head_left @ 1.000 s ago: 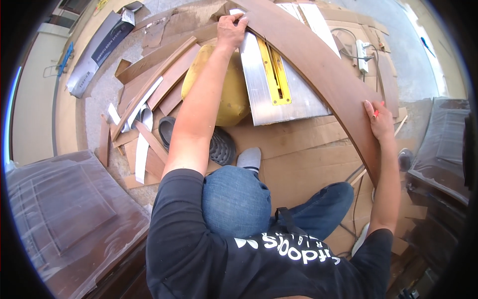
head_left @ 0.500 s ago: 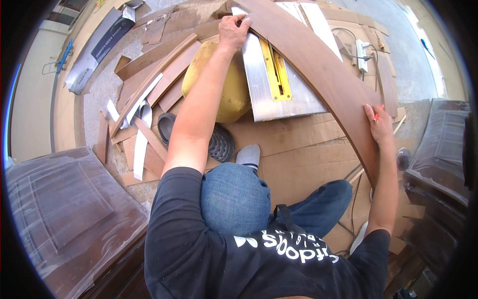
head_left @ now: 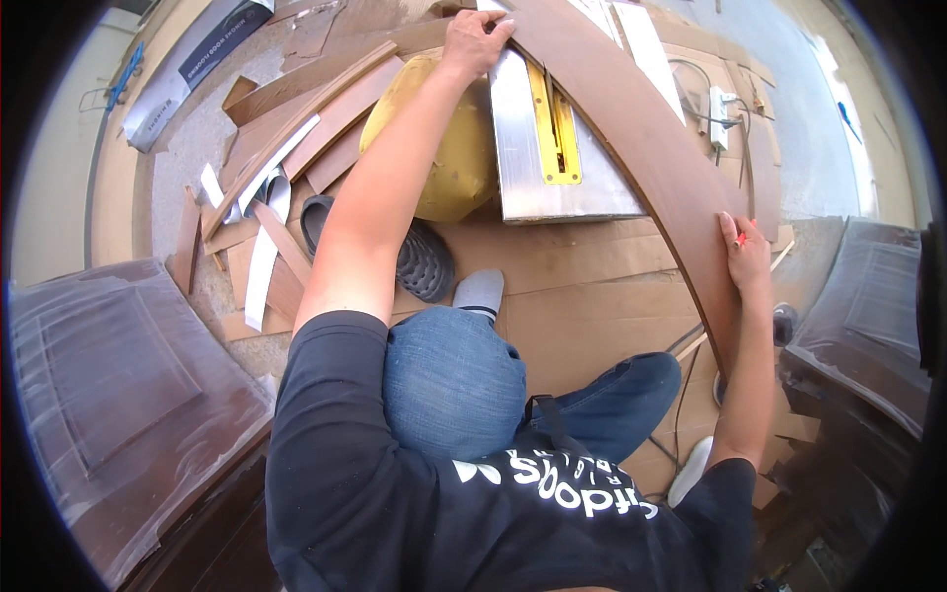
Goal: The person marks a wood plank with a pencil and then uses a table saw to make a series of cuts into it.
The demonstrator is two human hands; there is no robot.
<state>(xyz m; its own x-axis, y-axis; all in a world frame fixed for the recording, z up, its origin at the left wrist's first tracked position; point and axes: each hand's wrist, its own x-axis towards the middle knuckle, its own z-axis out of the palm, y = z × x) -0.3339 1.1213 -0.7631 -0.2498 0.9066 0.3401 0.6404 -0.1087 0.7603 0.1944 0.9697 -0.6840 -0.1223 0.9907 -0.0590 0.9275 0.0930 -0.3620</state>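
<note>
A long brown wood plank slants across a table saw, from the far middle down to the right. Under it show the saw's silver metal top and a yellow slotted insert. My left hand grips the plank's far left edge, thumb and fingers pinched near the saw's far end. At the plank's near right part, my right hand holds its edge, with the thumb on top. A slim red pen or pencil sticks out between the right fingers. The plank hides part of the saw top.
A yellow rounded body sits left of the saw top. Plank offcuts, white strips and dark clogs lie on cardboard. A white power strip with cables is at right. Film-wrapped brown panels flank me.
The view has shifted slightly, so the saw and floor things sit a little higher in it. Both hands keep their hold on the plank, which has hardly moved against the saw.
</note>
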